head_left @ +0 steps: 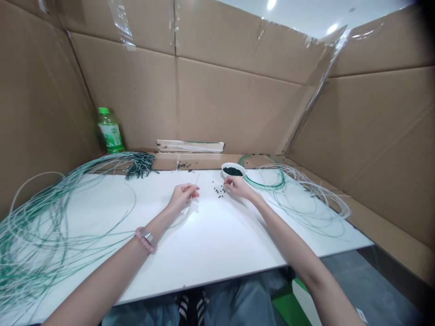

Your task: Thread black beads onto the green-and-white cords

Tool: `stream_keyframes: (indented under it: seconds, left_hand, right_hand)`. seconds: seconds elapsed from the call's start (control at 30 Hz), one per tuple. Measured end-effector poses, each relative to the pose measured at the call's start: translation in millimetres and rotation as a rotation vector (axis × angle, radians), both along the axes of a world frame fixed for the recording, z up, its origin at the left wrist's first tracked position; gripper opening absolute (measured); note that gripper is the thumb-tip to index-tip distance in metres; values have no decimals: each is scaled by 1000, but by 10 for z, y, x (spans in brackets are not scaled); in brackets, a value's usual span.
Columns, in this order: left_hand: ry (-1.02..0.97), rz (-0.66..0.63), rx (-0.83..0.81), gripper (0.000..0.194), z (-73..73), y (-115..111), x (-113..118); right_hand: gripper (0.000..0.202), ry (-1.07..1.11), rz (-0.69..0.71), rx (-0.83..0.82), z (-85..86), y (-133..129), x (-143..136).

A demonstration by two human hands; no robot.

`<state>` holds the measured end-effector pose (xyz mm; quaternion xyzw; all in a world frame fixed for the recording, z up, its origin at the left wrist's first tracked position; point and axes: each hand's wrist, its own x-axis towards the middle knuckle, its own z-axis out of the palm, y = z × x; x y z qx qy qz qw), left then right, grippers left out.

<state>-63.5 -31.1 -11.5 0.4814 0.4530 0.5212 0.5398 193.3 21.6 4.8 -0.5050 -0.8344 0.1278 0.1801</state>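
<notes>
My left hand [184,195] is closed in a pinch on a thin white wire [197,178], whose tip points up past the fingers while the rest trails down beneath the wrist. To the right, my right hand [236,186] has its fingertips pressed together beside a scatter of small black pieces [218,190] on the white table. Whatever it may hold is too small to make out. Just behind that hand sits a white bowl [234,165] filled with more of the black pieces.
Long green and white wires [50,235] spread over the left side, their dark ends bunched [141,164] at the back. Coiled wires [306,190] lie on the right. A green bottle [110,132] stands at the back left. Cardboard walls [238,99] enclose the white tabletop [217,240].
</notes>
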Motion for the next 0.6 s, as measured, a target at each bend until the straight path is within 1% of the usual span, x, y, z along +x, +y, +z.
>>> stream_keyframes:
  seconds: [0.1, 0.23, 0.37, 0.6]
  left_hand:
    - [3, 4, 3, 42, 4, 5, -9]
    - [11, 4, 10, 43, 0, 3, -19]
    - [16, 8, 8, 42, 1, 0, -21]
    - [25, 19, 10, 43, -7, 8, -20]
  right_hand:
    - [28, 25, 29, -32, -101, 16, 17]
    - [28, 61, 19, -34, -158, 77, 63]
    - [28, 80, -1, -33, -164, 83, 89]
    - [27, 70, -3, -32, -125, 51, 74]
